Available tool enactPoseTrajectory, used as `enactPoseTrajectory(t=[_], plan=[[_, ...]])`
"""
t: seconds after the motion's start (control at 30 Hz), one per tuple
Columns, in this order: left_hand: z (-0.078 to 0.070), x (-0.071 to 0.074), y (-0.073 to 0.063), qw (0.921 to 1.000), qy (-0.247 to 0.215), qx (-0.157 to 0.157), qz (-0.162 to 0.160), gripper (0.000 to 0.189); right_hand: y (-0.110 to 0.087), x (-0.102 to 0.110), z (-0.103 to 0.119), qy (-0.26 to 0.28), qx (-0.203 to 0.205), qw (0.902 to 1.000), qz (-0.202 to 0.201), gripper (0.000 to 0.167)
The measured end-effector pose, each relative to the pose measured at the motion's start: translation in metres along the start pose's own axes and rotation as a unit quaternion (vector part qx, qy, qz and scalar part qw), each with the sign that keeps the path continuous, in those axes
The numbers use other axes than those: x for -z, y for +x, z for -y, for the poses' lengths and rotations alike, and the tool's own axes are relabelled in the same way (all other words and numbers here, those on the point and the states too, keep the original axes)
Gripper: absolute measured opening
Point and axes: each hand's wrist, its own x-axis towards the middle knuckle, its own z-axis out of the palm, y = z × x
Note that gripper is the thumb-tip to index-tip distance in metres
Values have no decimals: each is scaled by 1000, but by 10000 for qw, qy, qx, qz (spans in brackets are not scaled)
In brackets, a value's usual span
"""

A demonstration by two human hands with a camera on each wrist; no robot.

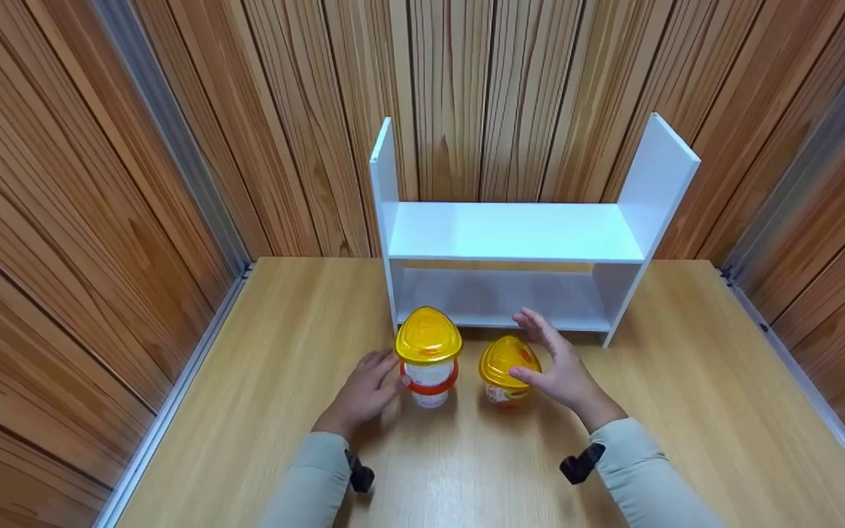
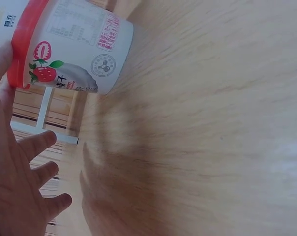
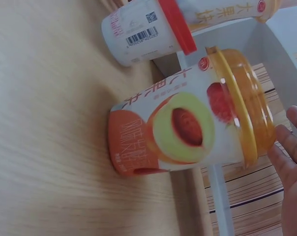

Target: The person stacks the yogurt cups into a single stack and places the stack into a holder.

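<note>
Two lidded cups stand stacked in front of the shelf. The upper cup [image 1: 428, 337] has a domed yellow lid; the lower one [image 2: 84, 44] is white with a red rim and strawberry print. My left hand [image 1: 365, 389] is at the left side of this stack, thumb and forefinger right at the red rim, its other fingers spread apart. A separate cup [image 3: 183, 120], printed with a peach and raspberry, stands upright to the right under an amber-yellow domed lid. Beside that lid my right hand [image 1: 558, 370] is spread, thumb overlapping the lid in the head view.
A white two-tier shelf [image 1: 518, 231] with tall side panels stands on the wooden table [image 1: 305, 315], just behind the cups. Wood-plank walls [image 1: 452, 95] enclose the back and both sides, with metal strips [image 1: 173, 411] along the table's side edges.
</note>
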Motion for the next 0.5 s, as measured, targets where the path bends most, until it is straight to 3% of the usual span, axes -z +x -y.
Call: enactPoseTrajectory(t=[0.2, 0.5], plan=[[-1, 2, 1, 9999, 57, -90, 16, 74, -3, 2, -10, -20, -58, 10000, 12, 89], [0, 1, 1, 9999, 38, 98, 57, 76, -9, 0, -27, -47, -445, 9989, 148, 98]])
